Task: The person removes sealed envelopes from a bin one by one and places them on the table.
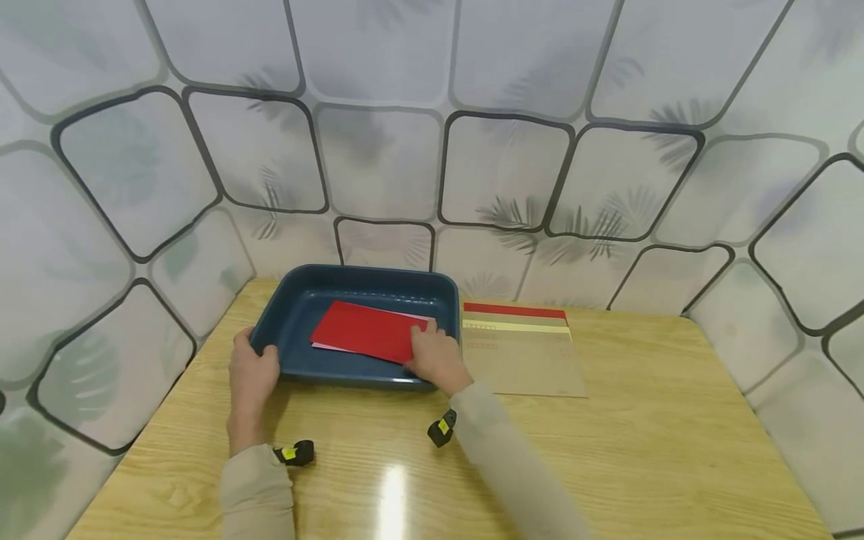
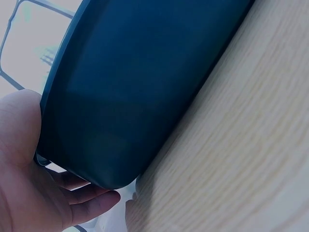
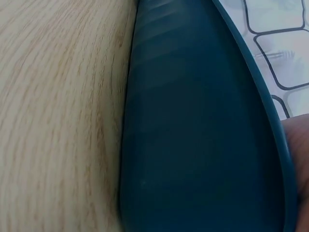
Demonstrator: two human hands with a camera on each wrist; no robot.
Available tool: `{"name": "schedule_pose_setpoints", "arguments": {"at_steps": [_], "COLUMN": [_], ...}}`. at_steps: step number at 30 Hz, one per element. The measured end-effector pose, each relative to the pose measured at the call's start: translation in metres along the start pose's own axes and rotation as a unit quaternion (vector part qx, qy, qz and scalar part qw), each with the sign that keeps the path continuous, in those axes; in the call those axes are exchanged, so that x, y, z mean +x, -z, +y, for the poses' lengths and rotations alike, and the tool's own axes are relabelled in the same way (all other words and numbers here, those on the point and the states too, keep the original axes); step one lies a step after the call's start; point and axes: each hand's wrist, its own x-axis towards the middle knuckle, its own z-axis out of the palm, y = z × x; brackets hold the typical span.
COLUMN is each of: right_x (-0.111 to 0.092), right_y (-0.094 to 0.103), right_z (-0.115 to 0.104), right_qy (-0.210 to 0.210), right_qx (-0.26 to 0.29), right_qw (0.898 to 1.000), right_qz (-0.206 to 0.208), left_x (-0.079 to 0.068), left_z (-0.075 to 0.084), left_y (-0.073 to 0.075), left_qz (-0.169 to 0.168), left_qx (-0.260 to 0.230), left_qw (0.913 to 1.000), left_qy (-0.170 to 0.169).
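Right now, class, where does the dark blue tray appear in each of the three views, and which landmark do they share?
Head: the dark blue tray sits just left of centre, below the middle.
Left wrist: it slants from the top edge toward lower left.
Right wrist: it runs top to bottom, right of centre.
Shared landmark: the wood-grain tabletop.
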Motion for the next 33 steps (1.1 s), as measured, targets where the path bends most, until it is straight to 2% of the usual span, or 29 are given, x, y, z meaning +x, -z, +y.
{"name": "schedule_pose_setpoints", "arguments": {"at_steps": [16, 24, 33], "right_x": [0.0003, 0.0013, 0.0034], "right_y": [-0.0051, -0.0059, -0.008], "right_z": [0.0014, 0.0017, 0.0008], "right_qy": [-0.008, -0.006, -0.002], "right_qx": [-0.022, -0.015, -0.014], "right_qw": [1.0, 1.0, 0.999], "right_qz": [-0.012, -0.016, -0.04], "left_x": [0.0003, 0.0009, 0.0018], "left_z": [0.0009, -0.0003, -0.0006], "left_y": [-0.0032, -0.0037, -0.0029], "left_qz": [0.002, 0.006, 0.004], "left_qx": [0.002, 0.001, 0.002], "left_qw": [1.0, 1.0, 1.0], "left_qy": [-0.002, 0.0, 0.001]}}
